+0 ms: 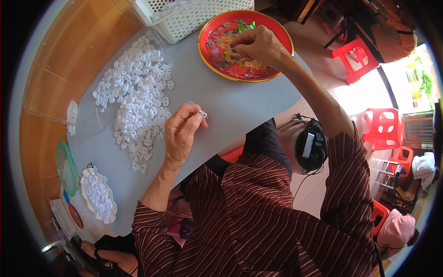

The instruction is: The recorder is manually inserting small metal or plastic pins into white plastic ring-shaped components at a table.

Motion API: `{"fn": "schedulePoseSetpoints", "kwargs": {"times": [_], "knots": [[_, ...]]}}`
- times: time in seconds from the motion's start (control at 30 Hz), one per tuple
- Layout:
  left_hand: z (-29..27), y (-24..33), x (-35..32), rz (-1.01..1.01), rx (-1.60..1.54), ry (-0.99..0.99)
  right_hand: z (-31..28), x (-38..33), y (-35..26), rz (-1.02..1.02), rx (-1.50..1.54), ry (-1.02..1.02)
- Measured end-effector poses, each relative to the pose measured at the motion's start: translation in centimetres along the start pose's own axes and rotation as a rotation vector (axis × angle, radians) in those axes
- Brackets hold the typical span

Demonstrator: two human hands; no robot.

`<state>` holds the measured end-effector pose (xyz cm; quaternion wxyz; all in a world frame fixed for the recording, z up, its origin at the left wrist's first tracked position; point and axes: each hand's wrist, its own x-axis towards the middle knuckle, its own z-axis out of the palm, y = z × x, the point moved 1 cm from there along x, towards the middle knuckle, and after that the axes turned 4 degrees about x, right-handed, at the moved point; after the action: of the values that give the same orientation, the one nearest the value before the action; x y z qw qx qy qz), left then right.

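My left hand (181,134) is raised over the grey table (221,111), pinching a small white plastic piece (203,113) between thumb and fingertips. To its left spreads a large heap of similar white oval pieces (138,92) with holes in them. My right hand (260,46) reaches into a round red tray (283,38) with a yellow rim. Small thin metallic-looking bits lie scattered over its patterned bottom. The fingers of that hand are closed together low over these bits; whatever may be between them is too small to make out. A green wrapper (246,27) lies beyond the hand.
A white perforated basket (184,27) stands at the far edge, beside the tray. A scalloped white dish (110,213) full of small white pieces sits at the left, near a green mesh basket (67,168). Another person's forearm (117,258) shows at lower left. Red stools (383,129) stand on the right.
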<state>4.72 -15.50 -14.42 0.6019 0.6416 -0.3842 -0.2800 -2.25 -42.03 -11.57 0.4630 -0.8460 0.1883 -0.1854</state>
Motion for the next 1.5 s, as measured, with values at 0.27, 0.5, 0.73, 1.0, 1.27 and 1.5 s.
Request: {"fn": "schedulePoseSetpoints", "kwargs": {"times": [0.27,0.5,0.73,1.0,1.27,1.5], "knots": [[-0.1,-0.7,-0.2,-0.108,-0.164,0.091,3.2,-5.3,-4.7,-0.019,0.316,-0.144],[-0.2,0.0,0.1,-0.04,0.035,0.017,7.4,-9.2,-3.9,-0.017,0.68,-0.242],[-0.1,0.2,-0.2,-0.016,0.142,-0.046,7.4,-9.0,-3.4,0.008,0.653,-0.339],[0.0,0.4,-0.2,0.006,0.194,-0.089,7.2,-9.0,-3.6,-0.008,0.617,-0.36],[0.0,0.5,-0.2,0.001,0.188,-0.096,7.3,-8.9,-3.6,-0.006,0.654,-0.374],[0.2,0.6,-0.1,0.029,0.205,-0.112,7.2,-9.1,-3.5,-0.044,0.598,-0.341]]}}
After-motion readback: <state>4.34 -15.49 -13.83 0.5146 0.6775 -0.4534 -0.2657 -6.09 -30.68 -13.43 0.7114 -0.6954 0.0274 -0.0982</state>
